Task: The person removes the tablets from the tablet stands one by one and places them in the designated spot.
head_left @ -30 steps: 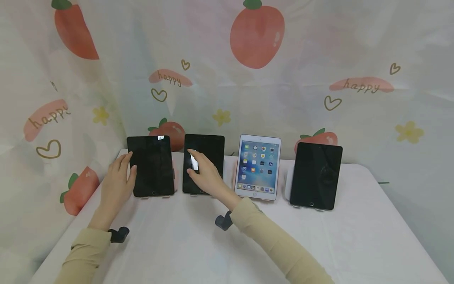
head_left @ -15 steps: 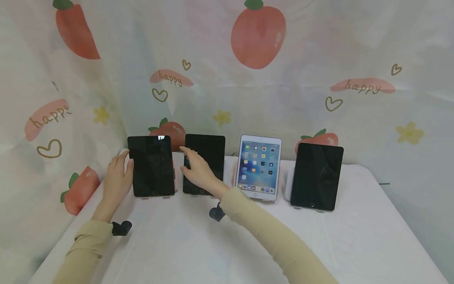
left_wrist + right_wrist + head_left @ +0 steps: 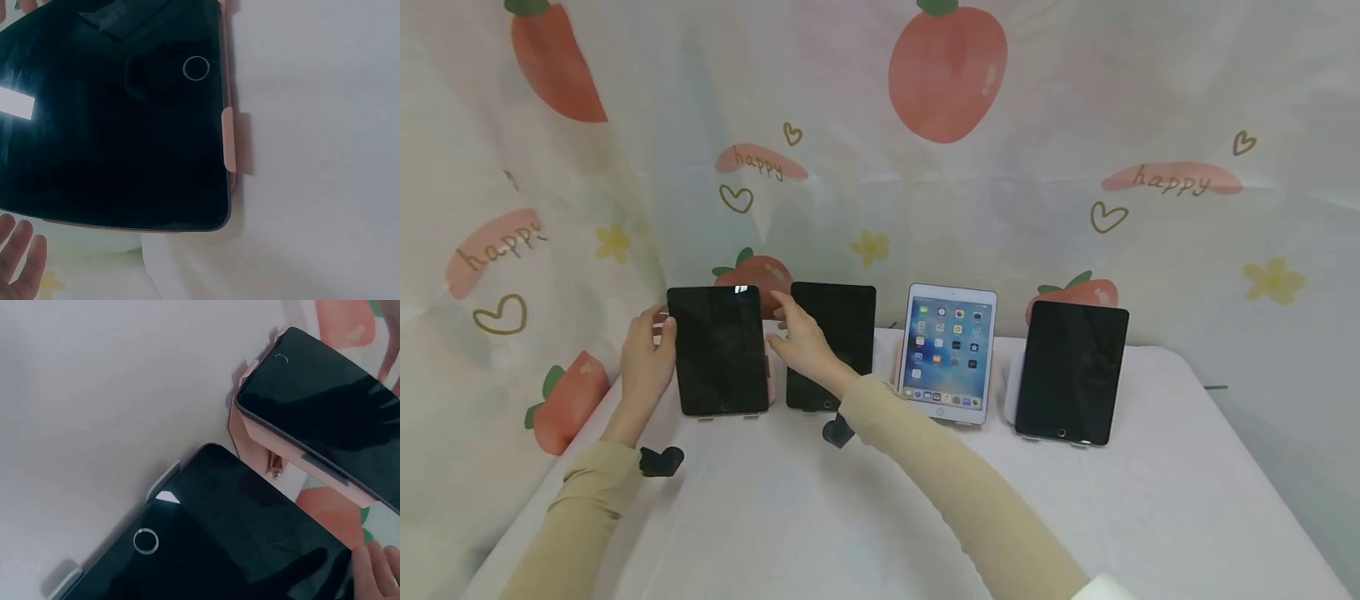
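My left hand (image 3: 646, 354) is at the left edge of the leftmost black tablet (image 3: 718, 354), its fingers beside the upper edge and the thumb in front. The left wrist view has those fingers (image 3: 19, 256) just off the tablet's side. Reaching across the second black tablet (image 3: 852, 333), my right hand (image 3: 805, 346) has its fingertips between these two tablets, near the first one's right edge. Its fingers are loosely bent and hold nothing. Both tablets have dark screens and lean on stands; the pink stand (image 3: 275, 447) of the leftmost one shows in the right wrist view.
Right of these stand a white tablet (image 3: 947, 358) with a lit home screen and another dark tablet (image 3: 1070, 371) on a white stand. A white cloth covers the table (image 3: 760, 517). A fruit-patterned curtain (image 3: 1037, 100) hangs close behind and along the left.
My right hand has moved left, off the middle of the second tablet toward the leftmost one. My left hand has moved slightly up along the leftmost tablet's edge. The tablets have stayed put.
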`<action>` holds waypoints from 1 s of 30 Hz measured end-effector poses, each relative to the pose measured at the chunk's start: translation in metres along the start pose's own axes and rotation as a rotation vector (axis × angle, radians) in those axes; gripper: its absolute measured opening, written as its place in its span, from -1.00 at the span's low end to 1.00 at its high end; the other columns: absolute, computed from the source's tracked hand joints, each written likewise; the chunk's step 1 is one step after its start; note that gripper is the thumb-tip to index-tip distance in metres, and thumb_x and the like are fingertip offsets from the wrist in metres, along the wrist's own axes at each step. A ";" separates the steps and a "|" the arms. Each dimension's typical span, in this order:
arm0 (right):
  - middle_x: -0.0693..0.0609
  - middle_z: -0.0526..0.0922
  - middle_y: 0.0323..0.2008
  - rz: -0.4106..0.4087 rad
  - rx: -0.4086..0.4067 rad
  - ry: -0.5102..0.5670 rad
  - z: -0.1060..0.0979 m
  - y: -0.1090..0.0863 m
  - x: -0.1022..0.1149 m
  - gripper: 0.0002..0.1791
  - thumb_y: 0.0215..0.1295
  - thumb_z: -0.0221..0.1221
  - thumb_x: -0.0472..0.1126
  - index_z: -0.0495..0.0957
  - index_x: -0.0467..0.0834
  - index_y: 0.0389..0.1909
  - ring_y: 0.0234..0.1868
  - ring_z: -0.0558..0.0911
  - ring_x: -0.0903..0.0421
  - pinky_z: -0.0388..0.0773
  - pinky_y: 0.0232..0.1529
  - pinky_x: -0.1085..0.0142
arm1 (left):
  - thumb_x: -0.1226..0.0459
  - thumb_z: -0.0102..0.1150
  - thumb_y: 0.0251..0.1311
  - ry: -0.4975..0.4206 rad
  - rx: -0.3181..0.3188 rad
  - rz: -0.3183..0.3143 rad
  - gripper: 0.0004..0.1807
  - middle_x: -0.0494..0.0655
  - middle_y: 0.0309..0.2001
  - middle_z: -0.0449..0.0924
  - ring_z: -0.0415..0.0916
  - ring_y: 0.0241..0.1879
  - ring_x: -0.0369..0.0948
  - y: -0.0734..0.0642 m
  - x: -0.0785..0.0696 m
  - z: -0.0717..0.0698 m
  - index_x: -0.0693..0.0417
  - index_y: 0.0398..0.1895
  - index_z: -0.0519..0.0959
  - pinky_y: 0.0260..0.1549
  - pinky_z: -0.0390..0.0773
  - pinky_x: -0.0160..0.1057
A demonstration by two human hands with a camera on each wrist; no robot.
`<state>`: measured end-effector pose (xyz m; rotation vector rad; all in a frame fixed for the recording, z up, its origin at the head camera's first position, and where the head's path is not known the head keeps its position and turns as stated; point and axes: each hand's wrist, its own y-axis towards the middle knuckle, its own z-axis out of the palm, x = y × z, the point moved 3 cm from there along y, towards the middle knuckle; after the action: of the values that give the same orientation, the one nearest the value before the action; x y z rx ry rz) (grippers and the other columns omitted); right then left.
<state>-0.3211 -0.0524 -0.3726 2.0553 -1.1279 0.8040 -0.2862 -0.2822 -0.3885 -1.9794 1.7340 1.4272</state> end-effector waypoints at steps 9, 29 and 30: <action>-0.11 0.54 0.07 0.047 -0.092 0.115 0.006 0.014 -0.005 -0.36 0.30 0.11 -0.37 0.22 0.00 0.38 -0.02 0.62 0.02 0.59 -0.12 0.32 | 0.22 -0.15 0.44 -0.117 -0.036 -0.099 -0.59 0.24 0.08 0.50 0.50 -0.15 -0.21 0.011 0.002 0.002 0.11 0.29 0.39 -0.16 0.48 -0.45; -0.08 0.55 -0.08 0.092 -0.164 0.160 0.026 0.019 0.004 -0.38 0.36 0.09 -0.32 0.21 0.07 0.39 -0.11 0.60 0.07 0.49 -0.27 0.43 | 0.39 -0.02 0.35 -0.429 0.073 -0.356 -0.55 -0.36 -0.25 0.36 0.40 -0.26 -0.44 0.020 0.013 0.004 0.05 0.30 0.34 -0.34 0.48 -0.58; -0.08 0.56 -0.07 0.101 -0.171 0.166 0.027 0.019 0.004 -0.40 0.36 0.09 -0.31 0.22 0.08 0.38 -0.10 0.59 0.07 0.50 -0.25 0.41 | 0.39 -0.01 0.34 -0.430 0.075 -0.358 -0.55 -0.36 -0.26 0.36 0.40 -0.26 -0.44 0.020 0.014 0.004 0.04 0.30 0.35 -0.34 0.48 -0.58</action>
<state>-0.3308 -0.0829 -0.3809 1.7693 -1.1720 0.8780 -0.3067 -0.2955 -0.3912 -1.6751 1.1670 1.4910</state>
